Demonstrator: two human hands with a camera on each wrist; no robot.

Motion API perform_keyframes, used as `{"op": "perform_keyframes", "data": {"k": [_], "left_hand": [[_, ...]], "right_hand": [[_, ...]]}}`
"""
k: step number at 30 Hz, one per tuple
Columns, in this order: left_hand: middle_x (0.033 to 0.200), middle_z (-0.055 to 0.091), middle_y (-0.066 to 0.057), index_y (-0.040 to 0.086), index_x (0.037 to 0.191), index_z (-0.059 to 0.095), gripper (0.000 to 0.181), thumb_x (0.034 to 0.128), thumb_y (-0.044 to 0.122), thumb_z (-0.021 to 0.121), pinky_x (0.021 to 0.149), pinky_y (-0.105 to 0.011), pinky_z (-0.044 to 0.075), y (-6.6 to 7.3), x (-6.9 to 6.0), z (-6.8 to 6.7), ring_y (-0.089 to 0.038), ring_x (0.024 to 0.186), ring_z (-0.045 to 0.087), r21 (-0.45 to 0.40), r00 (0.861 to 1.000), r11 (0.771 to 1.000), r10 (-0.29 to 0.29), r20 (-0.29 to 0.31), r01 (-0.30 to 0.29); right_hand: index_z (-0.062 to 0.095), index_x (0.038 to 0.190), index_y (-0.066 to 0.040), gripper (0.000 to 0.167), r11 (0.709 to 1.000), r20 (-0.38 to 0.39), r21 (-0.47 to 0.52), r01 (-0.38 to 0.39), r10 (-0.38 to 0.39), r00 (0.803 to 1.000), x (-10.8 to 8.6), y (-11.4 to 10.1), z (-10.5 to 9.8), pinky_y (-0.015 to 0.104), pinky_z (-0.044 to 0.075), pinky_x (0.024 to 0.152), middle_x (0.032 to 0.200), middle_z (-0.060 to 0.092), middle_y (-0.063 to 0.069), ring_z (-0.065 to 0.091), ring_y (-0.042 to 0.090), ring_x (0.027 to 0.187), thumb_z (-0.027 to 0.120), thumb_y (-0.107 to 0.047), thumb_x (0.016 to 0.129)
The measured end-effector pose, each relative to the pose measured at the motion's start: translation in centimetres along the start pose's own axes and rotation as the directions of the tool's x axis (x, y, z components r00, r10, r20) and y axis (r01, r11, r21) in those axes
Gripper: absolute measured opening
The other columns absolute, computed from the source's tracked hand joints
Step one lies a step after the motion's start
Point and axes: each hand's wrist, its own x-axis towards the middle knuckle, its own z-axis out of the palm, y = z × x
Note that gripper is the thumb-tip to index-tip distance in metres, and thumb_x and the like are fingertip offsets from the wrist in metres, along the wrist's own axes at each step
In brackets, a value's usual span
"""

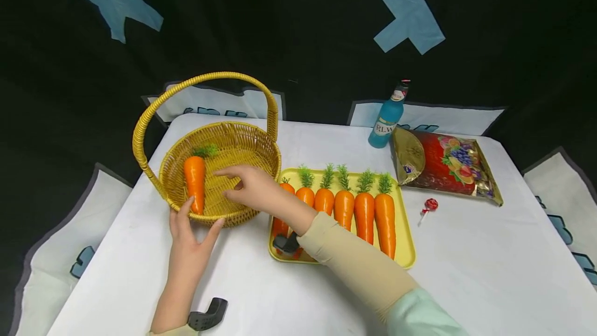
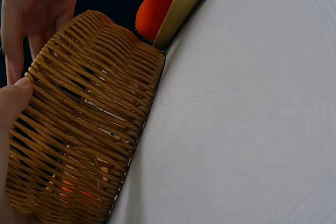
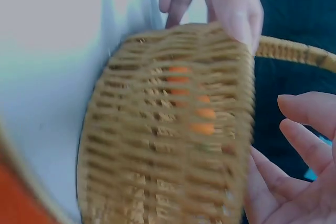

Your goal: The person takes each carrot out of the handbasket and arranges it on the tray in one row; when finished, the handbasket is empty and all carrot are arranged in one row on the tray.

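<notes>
A yellow wicker basket (image 1: 242,152) with a tall arched handle stands at the left of the table. Inside it, along the left wall, lies one orange carrot (image 1: 195,180) with green leaves. My left hand (image 1: 184,240) touches the basket's near rim with thumb and fingers spread; its thumb (image 2: 16,95) rests on the rim in the left wrist view. Over the basket's right half hangs my right hand (image 1: 254,186), fingers loosely bent and holding nothing. Several carrots (image 1: 384,222) lie side by side on a yellow tray (image 1: 407,242), partly hidden under my right forearm.
Behind the tray stands a blue bottle (image 1: 387,118). A red and gold candy bag (image 1: 448,165) lies to its right, with a red lollipop (image 1: 431,205) in front. White cloth covers the table (image 1: 471,268); a dark curtain (image 1: 298,40) hangs behind.
</notes>
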Motion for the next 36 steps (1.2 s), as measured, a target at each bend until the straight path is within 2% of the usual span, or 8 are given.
{"op": "perform_keyframes", "data": {"k": [4, 9, 12, 17, 23, 28, 31, 36], "left_hand": [[0.158, -0.003, -0.015, 0.019, 0.151, 0.019, 0.081, 0.0896, 0.031, 0.07, 0.093, -0.07, 0.033, -0.1, 0.0, 0.0, -0.048, 0.135, 0.024, 0.003, 1.0, 1.0, 0.017, -0.014, -0.017], [0.158, -0.002, -0.016, 0.018, 0.151, 0.019, 0.08, 0.09, 0.031, 0.07, 0.092, -0.07, 0.035, 0.0, 0.0, 0.1, -0.049, 0.134, 0.027, 0.014, 1.0, 1.0, 0.021, -0.018, -0.021], [0.158, -0.002, -0.015, 0.018, 0.151, 0.019, 0.08, 0.09, 0.031, 0.069, 0.092, -0.069, 0.035, 0.1, 0.0, 0.0, -0.048, 0.134, 0.027, 0.018, 1.0, 1.0, 0.021, -0.019, -0.02], [0.158, 0.0, -0.016, 0.017, 0.15, 0.021, 0.08, 0.0891, 0.027, 0.071, 0.092, -0.068, 0.036, -0.1, 0.0, 0.1, -0.047, 0.134, 0.028, 0.011, 0.999, 0.999, 0.03, -0.036, -0.03], [0.158, 0.0, -0.017, 0.017, 0.15, 0.021, 0.079, 0.0896, 0.029, 0.07, 0.092, -0.068, 0.036, 0.0, -0.1, 0.2, -0.048, 0.133, 0.028, 0.013, 1.0, 1.0, 0.015, -0.022, -0.015], [0.157, 0.004, -0.018, 0.017, 0.149, 0.022, 0.079, 0.0891, 0.028, 0.071, 0.092, -0.067, 0.037, 0.0, -0.1, 0.4, -0.046, 0.134, 0.028, 0.017, 0.999, 0.999, 0.032, -0.03, -0.032], [0.157, 0.005, -0.017, 0.017, 0.149, 0.022, 0.078, 0.0888, 0.027, 0.072, 0.093, -0.066, 0.037, 0.0, -0.1, 0.4, -0.045, 0.134, 0.029, 0.021, 0.998, 0.999, 0.039, -0.042, -0.038], [0.157, 0.005, -0.016, 0.016, 0.149, 0.022, 0.079, 0.089, 0.028, 0.071, 0.094, -0.065, 0.037, -0.1, -0.1, 0.3, -0.044, 0.134, 0.029, 0.027, 0.998, 0.999, 0.037, -0.043, -0.036]], "right_hand": [[0.058, 0.134, -0.02, 0.044, 1.0, 0.036, -0.008, -0.005, 0.005, 0.999, 1.6, -0.2, 1.7, 0.018, 0.046, 0.077, 0.131, 0.059, 0.0, 0.054, 0.015, 0.118, 0.067, -0.019, 0.091], [0.058, 0.135, -0.018, 0.045, 0.999, 0.075, 0.016, -0.052, 0.05, 0.996, 3.3, -0.2, 3.4, 0.022, 0.046, 0.087, 0.131, 0.059, 0.002, 0.055, 0.017, 0.118, 0.068, -0.019, 0.091], [0.058, 0.135, -0.02, 0.045, 0.996, 0.087, 0.026, -0.082, 0.08, 0.993, 4.2, -0.2, 4.1, 0.02, 0.046, 0.083, 0.13, 0.059, 0.001, 0.056, 0.014, 0.113, 0.068, -0.019, 0.091], [0.057, 0.135, -0.019, 0.046, 0.995, 0.117, 0.044, -0.094, 0.088, 0.989, 5.5, -0.3, 4.7, 0.017, 0.044, 0.07, 0.123, 0.062, 0.001, 0.056, 0.008, 0.091, 0.069, -0.018, 0.091], [0.059, 0.134, -0.022, 0.045, 0.992, 0.149, 0.041, -0.119, 0.112, 0.983, 6.0, -0.3, 5.3, 0.017, 0.045, 0.072, 0.126, 0.061, 0.0, 0.057, 0.008, 0.088, 0.068, -0.016, 0.09], [0.06, 0.133, -0.023, 0.047, 0.987, 0.153, 0.061, -0.146, 0.136, 0.979, 6.4, -0.2, 5.7, 0.018, 0.043, 0.058, 0.13, 0.059, 0.0, 0.05, 0.009, 0.062, 0.066, -0.009, 0.088], [0.06, 0.133, -0.023, 0.048, 0.988, 0.161, 0.064, -0.142, 0.13, 0.978, 6.7, -0.3, 5.9, 0.018, 0.041, 0.058, 0.129, 0.059, -0.001, 0.047, 0.009, 0.062, 0.065, -0.008, 0.088], [0.06, 0.133, -0.021, 0.047, 0.988, 0.182, 0.062, -0.14, 0.127, 0.975, 7.2, -0.5, 6.3, 0.018, 0.042, 0.063, 0.127, 0.06, -0.002, 0.052, 0.01, 0.076, 0.065, -0.008, 0.088]]}}
